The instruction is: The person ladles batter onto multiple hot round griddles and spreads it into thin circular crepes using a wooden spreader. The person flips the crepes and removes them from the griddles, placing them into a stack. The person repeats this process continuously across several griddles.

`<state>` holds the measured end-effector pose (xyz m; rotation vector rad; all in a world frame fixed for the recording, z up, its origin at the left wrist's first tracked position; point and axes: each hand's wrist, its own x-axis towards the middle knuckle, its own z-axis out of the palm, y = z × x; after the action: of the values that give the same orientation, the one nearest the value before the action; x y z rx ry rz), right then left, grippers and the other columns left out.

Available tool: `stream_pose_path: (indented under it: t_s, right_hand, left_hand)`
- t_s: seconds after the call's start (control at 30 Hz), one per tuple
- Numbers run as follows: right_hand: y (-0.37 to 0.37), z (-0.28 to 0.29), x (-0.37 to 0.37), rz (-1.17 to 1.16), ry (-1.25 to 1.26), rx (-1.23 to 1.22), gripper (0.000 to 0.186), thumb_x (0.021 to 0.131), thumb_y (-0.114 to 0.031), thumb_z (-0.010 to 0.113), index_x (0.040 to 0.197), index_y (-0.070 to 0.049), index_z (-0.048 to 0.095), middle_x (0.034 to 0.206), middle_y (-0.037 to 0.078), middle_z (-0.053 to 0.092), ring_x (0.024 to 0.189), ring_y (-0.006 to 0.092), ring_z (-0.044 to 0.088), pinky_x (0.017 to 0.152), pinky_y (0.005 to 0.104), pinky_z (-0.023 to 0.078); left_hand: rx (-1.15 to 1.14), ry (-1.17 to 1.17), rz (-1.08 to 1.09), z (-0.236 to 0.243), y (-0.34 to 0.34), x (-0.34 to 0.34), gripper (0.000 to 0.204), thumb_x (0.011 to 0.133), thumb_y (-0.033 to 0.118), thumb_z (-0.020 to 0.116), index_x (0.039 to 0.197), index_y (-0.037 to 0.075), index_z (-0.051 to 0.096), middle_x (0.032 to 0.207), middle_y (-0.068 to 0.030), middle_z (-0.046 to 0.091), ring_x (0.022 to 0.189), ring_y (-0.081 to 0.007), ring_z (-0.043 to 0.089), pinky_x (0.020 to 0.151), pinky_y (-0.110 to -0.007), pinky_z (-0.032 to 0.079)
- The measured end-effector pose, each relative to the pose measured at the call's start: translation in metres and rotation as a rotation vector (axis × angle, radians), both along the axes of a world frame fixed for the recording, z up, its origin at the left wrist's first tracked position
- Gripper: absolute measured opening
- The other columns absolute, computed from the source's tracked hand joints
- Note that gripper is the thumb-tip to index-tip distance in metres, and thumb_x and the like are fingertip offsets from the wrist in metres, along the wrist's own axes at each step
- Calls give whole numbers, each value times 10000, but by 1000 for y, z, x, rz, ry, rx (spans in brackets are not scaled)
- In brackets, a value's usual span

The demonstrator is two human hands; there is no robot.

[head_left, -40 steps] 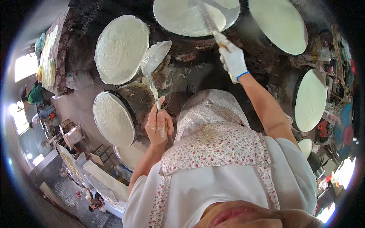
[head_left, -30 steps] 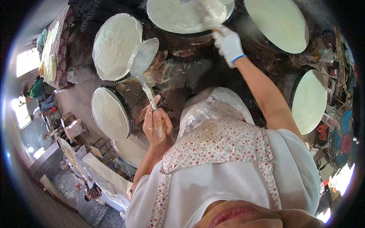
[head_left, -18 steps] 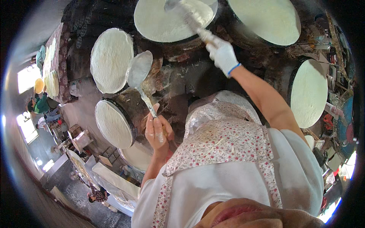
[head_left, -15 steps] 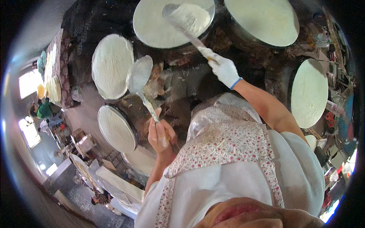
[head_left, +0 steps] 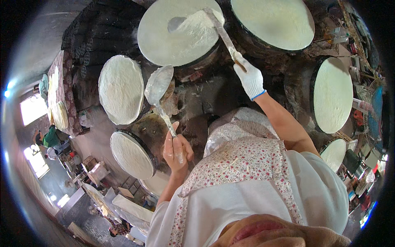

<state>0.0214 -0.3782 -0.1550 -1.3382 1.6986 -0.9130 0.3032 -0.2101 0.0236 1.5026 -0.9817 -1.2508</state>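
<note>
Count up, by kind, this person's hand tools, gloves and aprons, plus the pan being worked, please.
Ladle, in the left hand: 1
Long flat scraper, in the right hand: 1
White glove, on the right hand: 1
Floral apron: 1
Round pan under the scraper: 1
Total: 5

Food workshop, by its kit: large round pans [head_left: 312, 94] with pale, batter-like coatings [head_left: 164, 45] ring a grimy, dark bench [head_left: 193, 90]; perforated black cylinders [head_left: 82, 45] stacked past its far left corner; fan [head_left: 375, 119] off its right edge; green-clad person [head_left: 51, 138] beyond left.
</note>
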Motion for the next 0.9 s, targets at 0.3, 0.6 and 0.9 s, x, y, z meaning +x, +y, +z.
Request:
stream_pose_path:
  t_s: [0.3,0.6,0.9]
  right_hand:
    - [-72,13,59,274,-71,32,475,1009,-387,632,1387,-102,678,1298,222,708,1196,379,685,1008,406,547]
    - [-127,30,65,254,394,-109,431,1045,-438,521,1276,-133,718,1124,229,740,1056,434,695,902,456,573]
    - [-37,27,66,71,100,-198,405,1050,-188,606,1450,-134,640,1456,124,661,1348,259,631,1101,354,483]
  left_hand:
    - [-71,36,-18,-7,-2,19,476,1147,226,482,1507,-86,481,602,-21,537,432,-65,417,418,-237,276]
    - [-33,65,57,-5,4,53,457,1144,213,487,1506,-64,497,599,-21,531,436,-66,420,417,-238,296]
    - [-70,82,28,-17,3,87,479,1154,230,480,1519,-80,455,622,-39,541,411,-86,400,387,-255,307]
